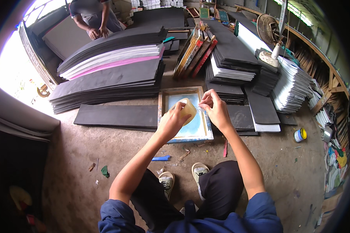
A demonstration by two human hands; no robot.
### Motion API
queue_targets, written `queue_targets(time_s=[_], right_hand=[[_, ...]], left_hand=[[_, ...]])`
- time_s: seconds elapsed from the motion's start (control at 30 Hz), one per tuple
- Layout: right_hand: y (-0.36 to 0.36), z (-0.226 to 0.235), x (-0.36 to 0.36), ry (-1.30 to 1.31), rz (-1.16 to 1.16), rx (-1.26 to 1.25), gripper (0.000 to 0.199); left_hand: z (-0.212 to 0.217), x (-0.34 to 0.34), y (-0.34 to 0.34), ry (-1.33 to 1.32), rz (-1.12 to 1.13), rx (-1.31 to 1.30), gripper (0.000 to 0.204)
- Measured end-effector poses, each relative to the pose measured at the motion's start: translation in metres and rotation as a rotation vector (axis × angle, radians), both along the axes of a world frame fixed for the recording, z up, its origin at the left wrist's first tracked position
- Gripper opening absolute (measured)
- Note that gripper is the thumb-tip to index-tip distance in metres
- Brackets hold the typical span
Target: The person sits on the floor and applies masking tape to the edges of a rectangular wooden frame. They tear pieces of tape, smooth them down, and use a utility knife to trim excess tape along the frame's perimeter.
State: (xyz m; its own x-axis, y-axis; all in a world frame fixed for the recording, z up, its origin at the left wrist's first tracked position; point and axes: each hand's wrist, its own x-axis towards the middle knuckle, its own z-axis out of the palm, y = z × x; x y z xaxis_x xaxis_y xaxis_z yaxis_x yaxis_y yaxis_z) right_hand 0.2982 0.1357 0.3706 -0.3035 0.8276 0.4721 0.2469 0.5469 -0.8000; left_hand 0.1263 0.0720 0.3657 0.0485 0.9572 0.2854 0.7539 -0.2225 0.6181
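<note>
A workshop with a bare concrete floor (85,155), crowded with stacked foam sheets, surrounds a person crouching over a wooden-framed printing screen (184,114) that lies flat on the floor. The left hand (174,120) has its fingers (178,110) wrapped around a roll of clear tape (188,110), held just above the screen's blue mesh. Beside it, the right hand (215,110) pinches its fingertips (204,102) together at the roll's edge, apparently on the tape's loose end, though the strip is too thin to see. Beyond the fingers rise tall piles of black, white and pink sheets (112,66); another person (93,19) leans over them. Off to the right sits a small paint tin (300,135).
</note>
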Motion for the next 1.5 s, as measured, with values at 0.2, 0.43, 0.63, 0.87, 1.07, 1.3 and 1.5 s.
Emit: queue_targets(time_s=[0.2, 0.43, 0.63, 0.87, 1.07, 1.3, 1.5], right_hand=[[0.006, -0.006, 0.004, 0.114, 0.095, -0.070, 0.028], [0.009, -0.012, 0.003, -0.047, 0.163, 0.002, 0.041], [0.022, -0.020, 0.005, -0.017, 0.124, -0.123, 0.025], [0.001, -0.004, -0.002, -0.035, -0.037, -0.009, 0.007], [-0.003, -0.001, -0.004, -0.012, -0.112, 0.151, 0.007], [-0.009, 0.006, -0.010, -0.024, -0.082, 0.113, 0.006], [0.003, 0.002, -0.003, -0.042, -0.050, 0.144, 0.009]], left_hand=[[-0.004, -0.002, 0.000, 0.003, -0.031, 0.095, 0.041], [-0.010, -0.002, 0.001, 0.044, -0.077, 0.150, 0.041], [-0.014, 0.003, 0.001, 0.157, -0.119, 0.219, 0.038], [-0.012, 0.008, 0.002, 0.016, -0.006, 0.121, 0.043], [-0.011, 0.010, 0.018, -0.104, 0.062, -0.017, 0.044], [-0.015, 0.003, 0.020, -0.114, 0.184, -0.068, 0.050], [-0.019, 0.000, 0.015, -0.243, -0.023, -0.125, 0.046]])
